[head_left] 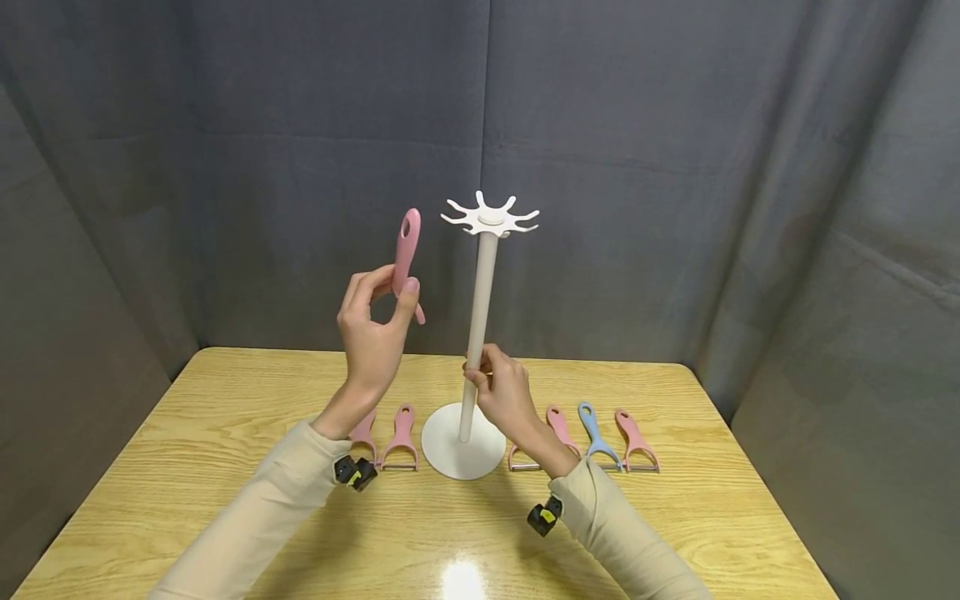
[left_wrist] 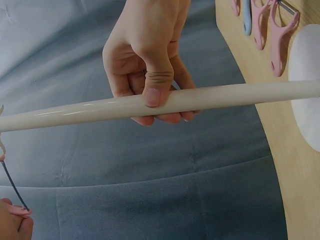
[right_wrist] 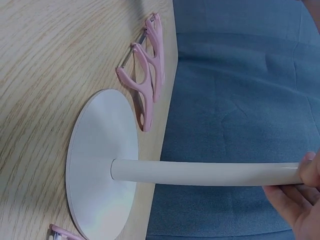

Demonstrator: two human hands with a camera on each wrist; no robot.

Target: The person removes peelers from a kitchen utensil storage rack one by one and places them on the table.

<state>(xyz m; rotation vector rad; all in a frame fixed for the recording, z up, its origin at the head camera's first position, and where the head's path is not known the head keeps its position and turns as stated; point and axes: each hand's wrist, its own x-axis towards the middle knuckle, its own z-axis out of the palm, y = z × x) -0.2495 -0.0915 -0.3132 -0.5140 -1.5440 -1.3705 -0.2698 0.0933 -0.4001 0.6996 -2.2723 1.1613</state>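
In the head view my left hand [head_left: 371, 342] holds a pink peeler [head_left: 407, 246] up in the air by its handle, the holed end pointing up. It is to the left of a white stand's hooked top [head_left: 491, 218], apart from it. My right hand [head_left: 510, 404] grips the stand's pole [head_left: 482, 296] on its lower half, thumb and fingers around it. The left wrist view shows that right hand [left_wrist: 150, 50] on the pole, with the pink peeler [left_wrist: 20, 211] at the lower left edge. The round base [right_wrist: 95, 135] appears in the right wrist view. The hooks carry nothing.
On the wooden table [head_left: 225, 467], two pink peelers [head_left: 402, 427] lie left of the base. To its right lie a blue peeler [head_left: 590, 423] and pink peelers [head_left: 633, 433], one partly hidden by my right arm. Grey curtains [head_left: 337, 125] surround the table's back and sides.
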